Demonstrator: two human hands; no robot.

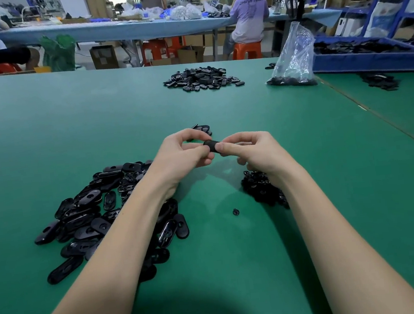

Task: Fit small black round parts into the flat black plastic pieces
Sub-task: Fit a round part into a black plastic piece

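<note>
Above the green table (238,256), my left hand (180,157) and my right hand (254,151) meet and pinch one flat black plastic piece (211,144) between their fingertips; most of it is hidden by fingers. A heap of flat black oval pieces (91,216) lies under and left of my left forearm. A small heap of black round parts (258,187) sits beneath my right wrist. One loose round part (236,212) lies between the heaps. A few pieces (202,129) lie just beyond my hands.
Farther back is another pile of black pieces (202,78). A clear plastic bag (293,61) with black parts stands at back right, beside a blue tray (370,60) full of pieces. People sit at a long table behind.
</note>
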